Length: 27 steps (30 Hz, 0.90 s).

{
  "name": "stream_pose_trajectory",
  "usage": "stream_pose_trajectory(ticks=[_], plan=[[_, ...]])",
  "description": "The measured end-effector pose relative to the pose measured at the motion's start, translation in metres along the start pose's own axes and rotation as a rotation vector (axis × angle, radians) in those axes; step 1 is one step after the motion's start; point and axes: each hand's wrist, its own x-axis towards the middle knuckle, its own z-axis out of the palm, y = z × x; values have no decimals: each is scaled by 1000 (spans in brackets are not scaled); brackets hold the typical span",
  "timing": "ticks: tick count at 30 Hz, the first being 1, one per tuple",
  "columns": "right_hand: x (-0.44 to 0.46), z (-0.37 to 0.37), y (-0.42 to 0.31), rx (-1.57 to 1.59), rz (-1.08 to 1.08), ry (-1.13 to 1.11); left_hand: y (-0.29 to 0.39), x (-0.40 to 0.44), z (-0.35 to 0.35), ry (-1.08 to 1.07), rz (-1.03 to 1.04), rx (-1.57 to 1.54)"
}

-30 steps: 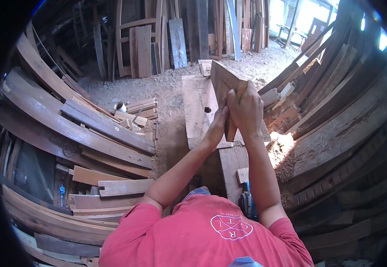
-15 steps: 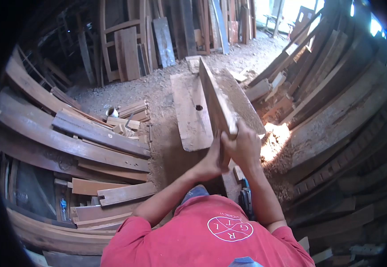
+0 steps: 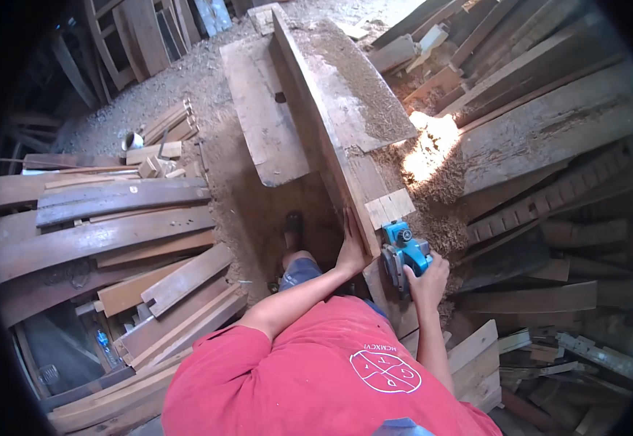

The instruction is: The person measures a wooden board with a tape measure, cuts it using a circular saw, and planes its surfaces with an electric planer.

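Observation:
A long wooden board (image 3: 316, 116) stands on its narrow edge along a low wooden bench (image 3: 262, 138). My left hand (image 3: 354, 245) holds the board's near end from its left face, with fingers stretched along the wood; part of the hand's grip is hidden. On the board's right side, my right hand (image 3: 430, 277) is closed round the handle of a teal electric planer (image 3: 405, 256). The planer sits low beside the board's near end, close to a pale wood block (image 3: 390, 208) on the bench.
Stacked planks (image 3: 127, 211) fill the left side, with a white cup (image 3: 132, 141) near them. More boards (image 3: 549, 131) lean on the right. Wood shavings (image 3: 440, 225) heap beside the bench, partly in bright sunlight. My foot (image 3: 294, 221) is left of the board.
My right hand has let go of the board and taken hold of the planer. My left hand stays at the board's near end. The view has tilted down and turned.

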Motion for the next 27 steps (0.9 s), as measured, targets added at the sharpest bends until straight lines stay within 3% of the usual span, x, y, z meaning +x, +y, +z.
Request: stream_pose_trajectory(ticks=[1, 3, 4, 6, 8, 10, 12, 15, 16, 19, 22, 24, 27], plan=[[-12, 17, 25, -8, -13, -8, 0, 0, 1, -28, -19, -12], [-19, 40, 50, 547, 274, -348, 4, -1, -5, -25, -18, -23], [-16, 42, 53, 541, 266, -352, 7, -2, -8, -35, -5, -28], [-8, 42, 55, 831, 573, -616, 8, -1, -10, -43, -5, -13], [1, 42, 50, 793, 518, -626, 6, -3, -8, -54, -6, -2], [6, 50, 51, 690, 318, -460, 4, 0, 0, -50, 30, 216], [18, 33, 45, 611, 270, -463, 12, 2, -8, -93, -27, 161], [56, -38, -2, 685, 367, -466, 17, 0, -16, -184, -137, -2], [63, -41, -2, 667, 242, -424, 17, 0, -16, -201, -182, -103], [112, -81, -74, 699, 162, -432, 16, -1, -13, -157, -162, -124], [155, -58, -110, 659, 64, -429, 7, -2, 0, -155, -65, 122], [174, -35, -145, 630, -247, -232, 7, 0, 4, -138, -23, 237], [194, -25, -177, 646, -118, -441, 13, 2, -5, -251, -61, 248]])
